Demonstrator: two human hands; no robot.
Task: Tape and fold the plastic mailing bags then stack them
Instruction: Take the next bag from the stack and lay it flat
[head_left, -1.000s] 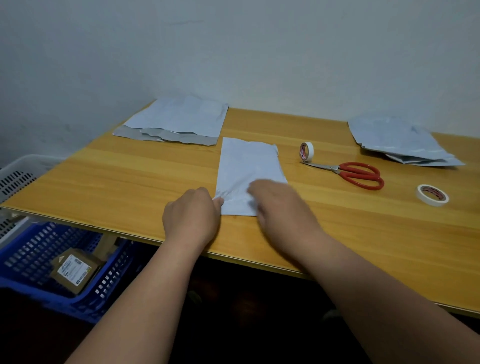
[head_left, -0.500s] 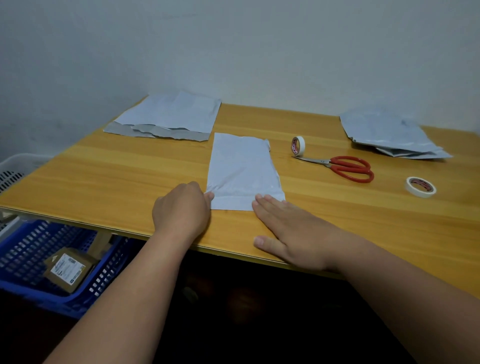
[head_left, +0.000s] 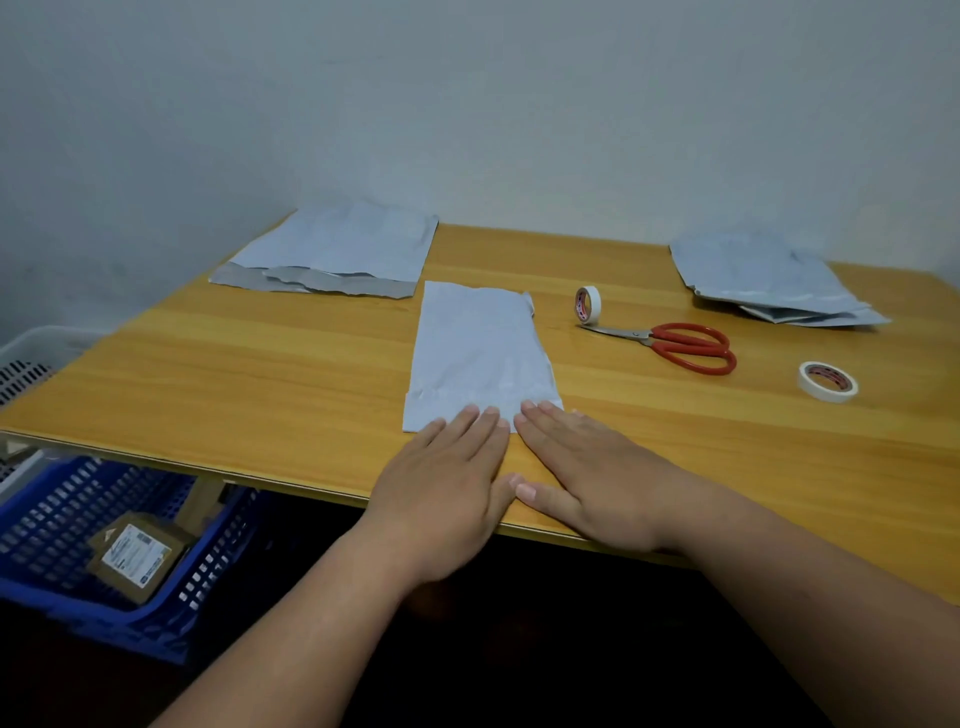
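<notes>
A folded white mailing bag (head_left: 480, 345) lies flat on the wooden table (head_left: 260, 374), its long side running away from me. My left hand (head_left: 449, 483) and my right hand (head_left: 582, 467) lie flat side by side at its near edge. The straight fingertips of both press on the bag's folded near end. A stack of flat bags (head_left: 343, 249) sits at the far left. Another pile of bags (head_left: 763, 275) lies at the far right. One tape roll (head_left: 588, 303) stands on edge beside red-handled scissors (head_left: 680, 345). A second tape roll (head_left: 827, 382) lies flat to the right.
Below the table's left edge stands a blue plastic crate (head_left: 78, 540) holding a brown parcel (head_left: 137, 556). A white crate (head_left: 31, 358) sits behind it. The wall runs close behind the table.
My left hand has uncurled from pinching the bag's near left corner and now lies flat. Both hands have come together at the middle of the bag's near edge.
</notes>
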